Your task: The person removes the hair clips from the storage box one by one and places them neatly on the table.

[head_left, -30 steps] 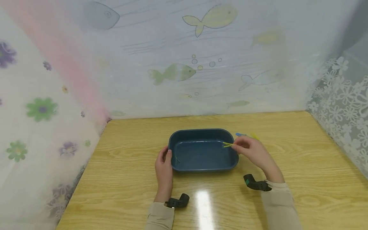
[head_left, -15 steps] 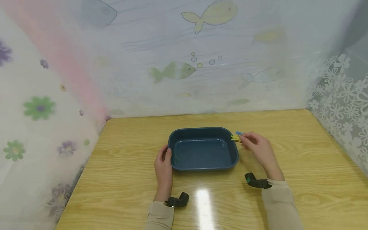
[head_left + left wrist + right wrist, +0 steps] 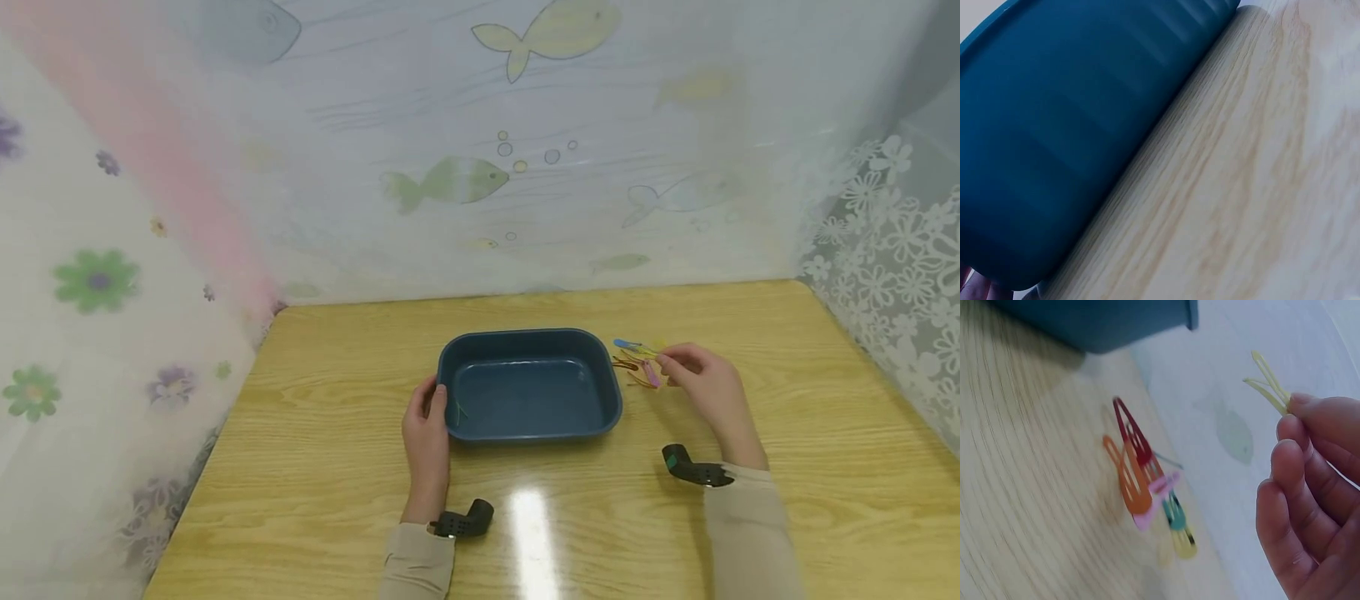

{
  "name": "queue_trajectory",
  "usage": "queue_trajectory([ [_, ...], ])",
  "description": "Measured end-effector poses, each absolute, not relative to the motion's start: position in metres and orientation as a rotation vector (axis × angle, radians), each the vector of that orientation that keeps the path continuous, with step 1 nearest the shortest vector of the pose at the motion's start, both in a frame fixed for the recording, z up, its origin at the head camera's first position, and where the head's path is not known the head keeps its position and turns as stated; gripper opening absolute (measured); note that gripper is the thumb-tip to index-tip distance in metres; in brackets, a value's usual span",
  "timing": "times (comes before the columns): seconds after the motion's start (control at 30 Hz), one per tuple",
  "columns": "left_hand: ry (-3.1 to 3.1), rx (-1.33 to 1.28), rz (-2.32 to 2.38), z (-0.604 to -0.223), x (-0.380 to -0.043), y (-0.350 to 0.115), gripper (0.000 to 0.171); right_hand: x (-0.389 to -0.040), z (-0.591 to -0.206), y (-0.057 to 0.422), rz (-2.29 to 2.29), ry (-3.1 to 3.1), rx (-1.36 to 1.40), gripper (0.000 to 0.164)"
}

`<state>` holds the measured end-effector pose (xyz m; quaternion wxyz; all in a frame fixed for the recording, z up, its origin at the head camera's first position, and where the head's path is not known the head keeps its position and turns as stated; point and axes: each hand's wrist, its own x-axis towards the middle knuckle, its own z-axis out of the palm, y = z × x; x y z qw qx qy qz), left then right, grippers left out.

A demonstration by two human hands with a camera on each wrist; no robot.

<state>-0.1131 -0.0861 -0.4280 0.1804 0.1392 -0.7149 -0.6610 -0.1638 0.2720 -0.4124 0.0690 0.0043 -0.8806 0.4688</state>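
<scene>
My left hand (image 3: 426,437) holds the left end of a dark blue plastic basin (image 3: 528,435), its thumb at the rim. A thin green clip (image 3: 460,412) lies inside the basin near that end. To the right of the basin, my right hand (image 3: 708,392) pinches a yellow snap hair clip (image 3: 1272,387) between thumb and forefinger, its two prongs spread apart. Below it on the table lies a loose heap of hair clips: a red one (image 3: 1133,434), an orange one (image 3: 1135,487), a pink one (image 3: 1142,520), and several others. A blue clip (image 3: 627,344) lies at the heap's far side.
The basin stands on a wood-grain table (image 3: 337,400). A fish-patterned curtain (image 3: 450,233) hangs along the back edge, with flowered cloth (image 3: 97,350) on the left and lacy flowered cloth (image 3: 892,275) at the right. Each wrist wears a black camera mount.
My right hand has moved right, from over the basin's right end to beside the heap, with the yellow hair clip still pinched. More of the heap now shows. My left hand keeps its place.
</scene>
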Motion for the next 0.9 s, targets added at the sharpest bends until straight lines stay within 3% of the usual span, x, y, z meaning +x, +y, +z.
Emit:
queue_trajectory([
  [0.57,-2.056,0.400,-1.875,-0.398,-0.102,-0.079,0.034,-0.159,-0.421,0.296,1.350,-2.727,-0.126,0.044],
  [0.9,-2.043,0.407,-1.887,-0.413,-0.108,-0.083,0.034,-0.161,-0.440,0.303,1.375,-2.758,-0.160,0.043],
])
